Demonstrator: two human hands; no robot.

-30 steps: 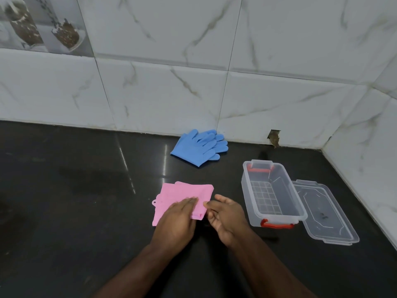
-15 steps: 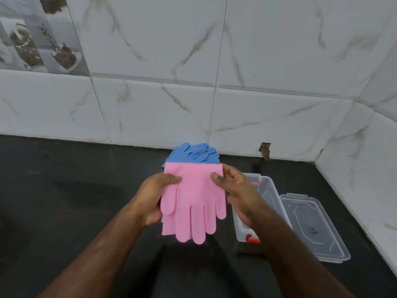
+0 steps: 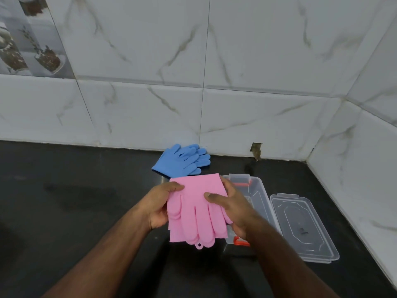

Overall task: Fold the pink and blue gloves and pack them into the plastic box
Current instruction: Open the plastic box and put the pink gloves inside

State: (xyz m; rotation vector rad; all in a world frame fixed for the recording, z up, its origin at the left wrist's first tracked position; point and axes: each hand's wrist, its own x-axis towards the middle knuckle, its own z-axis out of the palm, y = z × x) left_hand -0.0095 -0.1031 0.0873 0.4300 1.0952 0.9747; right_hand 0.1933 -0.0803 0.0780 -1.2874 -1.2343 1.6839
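The folded pink gloves (image 3: 196,214) are held up above the black counter, fingers hanging toward me. My left hand (image 3: 158,204) grips their left edge, thumb on top. My right hand (image 3: 233,208) grips their right edge, thumb pressed across the front. The blue gloves (image 3: 182,160) lie flat on the counter near the wall, behind the pink pair. The clear plastic box (image 3: 258,190) with red latches stands open just right of my hands, partly hidden by my right hand and wrist.
The box's clear lid (image 3: 300,226) lies flat on the counter to the right of the box. Marble-tiled walls close off the back and right side. The black counter (image 3: 75,201) stretches out to the left.
The pink gloves went from lying on the counter under my hands to being lifted and held in both hands. Since half a second ago they have tilted slightly toward the box.
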